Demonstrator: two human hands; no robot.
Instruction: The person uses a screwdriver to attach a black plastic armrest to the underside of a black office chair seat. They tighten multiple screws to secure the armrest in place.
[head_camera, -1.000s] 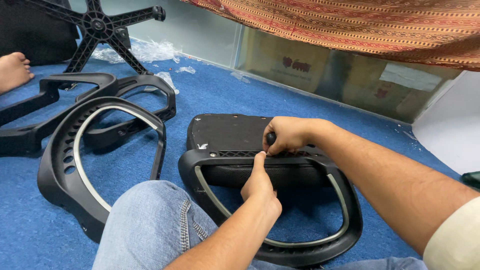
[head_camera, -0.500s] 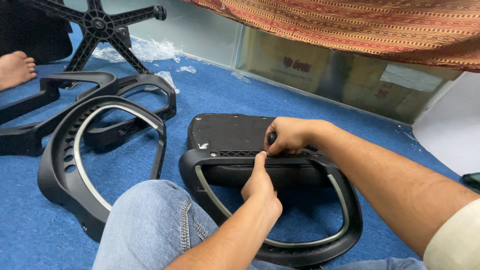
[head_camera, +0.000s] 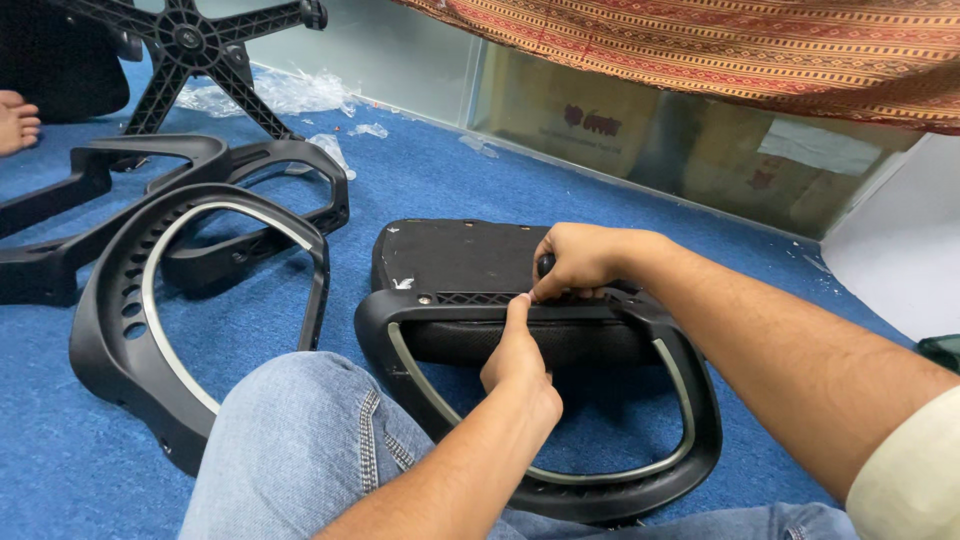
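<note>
Right hand (head_camera: 578, 262): at centre of view, fingers curled tight round a small dark knob or tool handle (head_camera: 545, 265); only a sliver of that object visible between thumb and forefinger, kind not determinable.

Left hand (head_camera: 520, 352): just below, at 6 o'clock of the right hand; forefinger extended, tip pressed on the top bar of the black chair frame (head_camera: 560, 400); remaining fingers loosely folded, nothing gripped.

Black chair frame: oval, pale inner strip, lying on blue carpet (head_camera: 60, 470); top bar overlapping the flat black seat panel (head_camera: 450, 255) at its 12 o'clock. Joint between the two covered by both hands. Lower rim partly cut off behind denim-clad knee (head_camera: 300, 450).

Second oval frame (head_camera: 130, 320): at 9 o'clock, well apart, lower end hidden by the knee.

Further black curved parts (head_camera: 250, 215): at 10 o'clock, partly overlapped by the second frame.

Star-shaped chair base (head_camera: 190, 45): at 11 o'clock, cropped by top edge.

Bare foot (head_camera: 15, 120): of another person, far left edge, mostly out of view.

Patterned cloth (head_camera: 700, 50): at 1 o'clock, over glass-fronted unit; contents behind glass blurred.
</note>
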